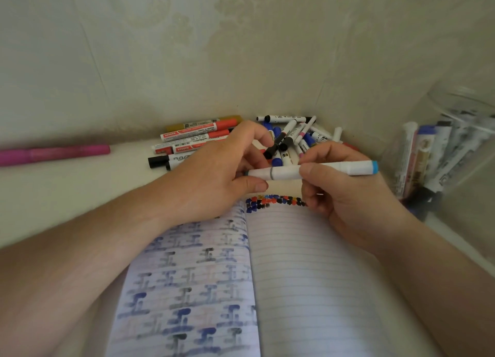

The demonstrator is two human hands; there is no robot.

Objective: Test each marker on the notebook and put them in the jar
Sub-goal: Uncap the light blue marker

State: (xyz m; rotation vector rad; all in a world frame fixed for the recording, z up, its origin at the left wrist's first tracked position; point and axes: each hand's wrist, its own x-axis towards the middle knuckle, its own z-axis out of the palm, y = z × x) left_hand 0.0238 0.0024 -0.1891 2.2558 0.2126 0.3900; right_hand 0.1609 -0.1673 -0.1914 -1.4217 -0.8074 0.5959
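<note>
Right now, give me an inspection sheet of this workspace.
Surface: pale table, notebook open on it.
Job's things: white marker with blue cap held over notebook; test dots at top of right page; jar at right holds markers.
Clutter: marker pile behind hands; pink marker apart at left.
Grippers: left hand and right hand both grip the white marker.
Cables: nothing seen.
Surroundings: patterned wall.
</note>
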